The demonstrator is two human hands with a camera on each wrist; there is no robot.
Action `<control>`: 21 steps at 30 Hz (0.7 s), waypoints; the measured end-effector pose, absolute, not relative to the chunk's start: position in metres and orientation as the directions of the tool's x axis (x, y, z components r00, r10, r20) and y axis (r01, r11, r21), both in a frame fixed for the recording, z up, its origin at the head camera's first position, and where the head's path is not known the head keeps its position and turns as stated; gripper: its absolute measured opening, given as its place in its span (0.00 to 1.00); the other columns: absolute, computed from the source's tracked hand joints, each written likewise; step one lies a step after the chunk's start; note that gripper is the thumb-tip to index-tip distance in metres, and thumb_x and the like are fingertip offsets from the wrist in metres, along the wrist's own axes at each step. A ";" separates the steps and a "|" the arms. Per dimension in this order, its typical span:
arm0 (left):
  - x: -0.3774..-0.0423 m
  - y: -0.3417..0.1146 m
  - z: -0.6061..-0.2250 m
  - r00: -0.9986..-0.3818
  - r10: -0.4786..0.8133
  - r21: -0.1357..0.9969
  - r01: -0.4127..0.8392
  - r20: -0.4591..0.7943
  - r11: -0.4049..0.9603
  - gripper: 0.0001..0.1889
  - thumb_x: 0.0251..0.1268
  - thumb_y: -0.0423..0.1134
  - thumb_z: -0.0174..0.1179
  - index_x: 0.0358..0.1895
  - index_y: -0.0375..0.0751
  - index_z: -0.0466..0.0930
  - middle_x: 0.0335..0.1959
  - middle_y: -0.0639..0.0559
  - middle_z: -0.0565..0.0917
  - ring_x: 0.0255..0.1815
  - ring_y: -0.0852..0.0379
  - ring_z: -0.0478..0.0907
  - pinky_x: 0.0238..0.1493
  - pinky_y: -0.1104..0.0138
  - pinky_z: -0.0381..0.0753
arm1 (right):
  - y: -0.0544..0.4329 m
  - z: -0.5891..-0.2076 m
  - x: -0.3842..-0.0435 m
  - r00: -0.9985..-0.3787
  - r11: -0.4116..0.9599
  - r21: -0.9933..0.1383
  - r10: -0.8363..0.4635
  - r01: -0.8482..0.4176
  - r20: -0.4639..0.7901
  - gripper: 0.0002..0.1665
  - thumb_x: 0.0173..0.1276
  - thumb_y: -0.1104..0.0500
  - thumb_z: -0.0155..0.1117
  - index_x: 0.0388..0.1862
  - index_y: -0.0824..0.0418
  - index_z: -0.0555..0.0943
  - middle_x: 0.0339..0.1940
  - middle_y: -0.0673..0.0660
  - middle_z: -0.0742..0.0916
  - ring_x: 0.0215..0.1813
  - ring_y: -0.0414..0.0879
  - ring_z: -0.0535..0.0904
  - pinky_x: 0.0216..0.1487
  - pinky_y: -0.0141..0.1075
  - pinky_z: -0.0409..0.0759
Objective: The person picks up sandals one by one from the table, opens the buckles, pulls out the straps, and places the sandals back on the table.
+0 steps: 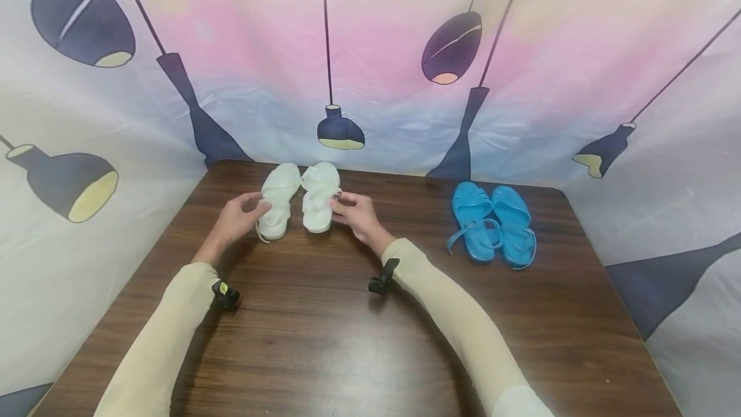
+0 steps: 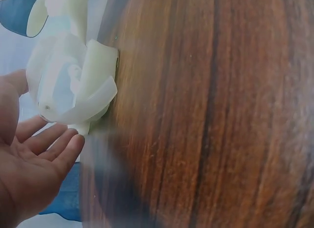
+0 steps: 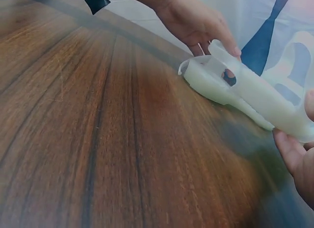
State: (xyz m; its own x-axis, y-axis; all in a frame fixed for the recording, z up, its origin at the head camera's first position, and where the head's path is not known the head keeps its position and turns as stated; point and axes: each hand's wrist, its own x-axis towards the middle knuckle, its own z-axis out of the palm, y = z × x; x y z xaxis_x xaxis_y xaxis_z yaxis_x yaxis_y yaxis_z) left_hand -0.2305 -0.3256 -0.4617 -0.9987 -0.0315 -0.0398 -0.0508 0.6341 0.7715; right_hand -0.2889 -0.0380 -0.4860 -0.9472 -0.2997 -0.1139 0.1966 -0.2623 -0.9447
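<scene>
White sandals point(image 1: 315, 212), right fingers point(image 3: 290, 148) cut off in right wrist view

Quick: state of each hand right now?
Left hand: touching the left white sandal; whether it grips can't be told.
Right hand: closed, holding the right white sandal.

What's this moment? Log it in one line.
left hand: touching left white sandal | right hand: holding right white sandal | blue sandals: on table, farther right
</scene>
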 end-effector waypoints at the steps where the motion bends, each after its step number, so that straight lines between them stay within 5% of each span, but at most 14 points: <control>1: -0.231 -0.326 -0.463 -0.998 -0.032 0.767 -0.059 -0.050 0.639 0.40 0.77 0.60 0.52 0.76 0.31 0.61 0.75 0.29 0.66 0.75 0.32 0.63 0.72 0.41 0.65 | -0.040 -0.487 -0.289 -0.947 -0.261 -0.945 -0.299 0.198 -0.116 0.22 0.70 0.70 0.67 0.61 0.76 0.79 0.61 0.68 0.81 0.55 0.56 0.86 0.54 0.44 0.85; 21: -0.235 -0.326 -0.467 -0.995 -0.034 0.761 -0.095 -0.095 0.642 0.41 0.76 0.63 0.51 0.74 0.28 0.64 0.73 0.28 0.67 0.75 0.31 0.63 0.73 0.41 0.62 | -0.050 -0.489 -0.291 -0.918 -0.148 -0.965 -0.367 0.216 -0.150 0.22 0.71 0.69 0.67 0.62 0.74 0.79 0.61 0.68 0.83 0.58 0.59 0.84 0.52 0.42 0.86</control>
State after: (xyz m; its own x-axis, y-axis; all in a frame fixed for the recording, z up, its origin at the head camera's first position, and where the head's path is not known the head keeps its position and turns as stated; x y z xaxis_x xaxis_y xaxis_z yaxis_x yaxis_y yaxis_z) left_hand -0.2350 -0.3264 -0.4671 -0.9949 -0.0342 -0.0949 -0.0947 0.6418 0.7610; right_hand -0.2908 -0.0500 -0.4888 -0.9182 -0.3667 -0.1496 0.2161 -0.1476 -0.9651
